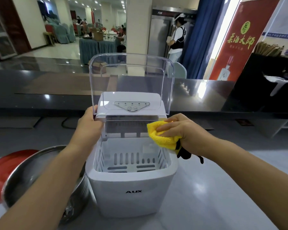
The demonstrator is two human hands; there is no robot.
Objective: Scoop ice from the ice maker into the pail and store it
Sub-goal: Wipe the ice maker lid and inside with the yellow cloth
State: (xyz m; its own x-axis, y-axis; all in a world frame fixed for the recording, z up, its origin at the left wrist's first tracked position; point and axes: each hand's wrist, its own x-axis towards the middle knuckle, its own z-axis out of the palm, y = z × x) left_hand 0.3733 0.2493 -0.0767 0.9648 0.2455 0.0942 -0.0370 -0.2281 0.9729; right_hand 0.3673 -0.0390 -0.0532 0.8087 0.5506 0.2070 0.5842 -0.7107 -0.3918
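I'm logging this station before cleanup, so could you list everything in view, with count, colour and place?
ice maker: one, white, centre of the table, marked AUX
lid: one, clear, raised upright at the ice maker's back
basket: one, white, slotted, inside the ice maker; no ice shows in it
pail: one, steel, left of the ice maker, partly under the left arm
red round thing: one, far left, beyond the pail
cloth: one, yellow, at the ice maker's upper right rim
table: one, pale grey, under it all
banner: one, red, far right background
left hand: grips the lid's lower left edge
right hand: holds the cloth
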